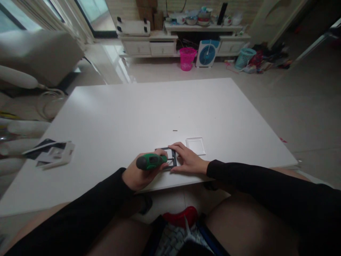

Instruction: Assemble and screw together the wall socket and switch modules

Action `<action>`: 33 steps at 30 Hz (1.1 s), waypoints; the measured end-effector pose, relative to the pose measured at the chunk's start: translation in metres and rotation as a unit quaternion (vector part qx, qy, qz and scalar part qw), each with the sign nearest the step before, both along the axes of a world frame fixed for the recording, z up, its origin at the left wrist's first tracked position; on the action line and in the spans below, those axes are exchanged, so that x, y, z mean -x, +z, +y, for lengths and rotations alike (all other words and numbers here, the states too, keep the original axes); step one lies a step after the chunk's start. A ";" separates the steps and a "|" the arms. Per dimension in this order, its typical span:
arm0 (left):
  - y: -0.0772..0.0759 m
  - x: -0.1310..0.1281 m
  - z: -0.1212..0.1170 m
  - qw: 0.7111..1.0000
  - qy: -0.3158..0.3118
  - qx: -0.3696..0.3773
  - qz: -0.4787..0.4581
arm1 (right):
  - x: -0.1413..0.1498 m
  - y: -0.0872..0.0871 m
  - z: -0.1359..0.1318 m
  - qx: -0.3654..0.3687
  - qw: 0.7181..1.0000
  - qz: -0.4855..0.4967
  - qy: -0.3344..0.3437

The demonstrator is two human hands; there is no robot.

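My left hand (142, 173) is closed around a green and black screwdriver (151, 161). The screwdriver's thin shaft points right, its tip at the inner edge of a dark square frame (174, 158) lying near the table's front edge. My right hand (189, 159) grips the right side of that frame, thumb at the near edge and fingers at the far edge. Much of the frame's left part is hidden behind my left hand. Just beyond my right hand lies a white square cover plate (196, 146). A small dark strip (175, 130) rests farther back on the table.
The white table (149, 106) spans the view. At its left edge lie white and dark flat parts (57, 155) in a pile. Beyond the table stand a pink basket (187, 59), a blue fan (207, 55) and a white cabinet (138, 48).
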State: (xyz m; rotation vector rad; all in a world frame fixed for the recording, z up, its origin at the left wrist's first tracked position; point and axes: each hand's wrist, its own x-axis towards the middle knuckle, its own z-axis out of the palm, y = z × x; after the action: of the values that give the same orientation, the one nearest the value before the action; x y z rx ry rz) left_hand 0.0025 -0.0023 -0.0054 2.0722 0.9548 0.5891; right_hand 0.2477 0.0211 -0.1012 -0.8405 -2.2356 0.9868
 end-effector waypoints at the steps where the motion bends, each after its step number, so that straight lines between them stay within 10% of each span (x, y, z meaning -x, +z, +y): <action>1: -0.001 0.000 0.000 1.000 -0.002 0.002 0.002 | 0.000 -0.001 0.000 -0.004 1.000 0.001 -0.003; 33: 0.000 -0.008 0.004 1.000 0.002 0.005 0.029 | -0.001 -0.002 -0.001 -0.002 1.000 -0.002 0.003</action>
State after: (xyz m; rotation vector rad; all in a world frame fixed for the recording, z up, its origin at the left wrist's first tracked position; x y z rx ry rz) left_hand 0.0103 0.0016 -0.0055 2.0886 0.9920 0.5281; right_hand 0.2486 0.0197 -0.1033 -0.8359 -2.2430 0.9838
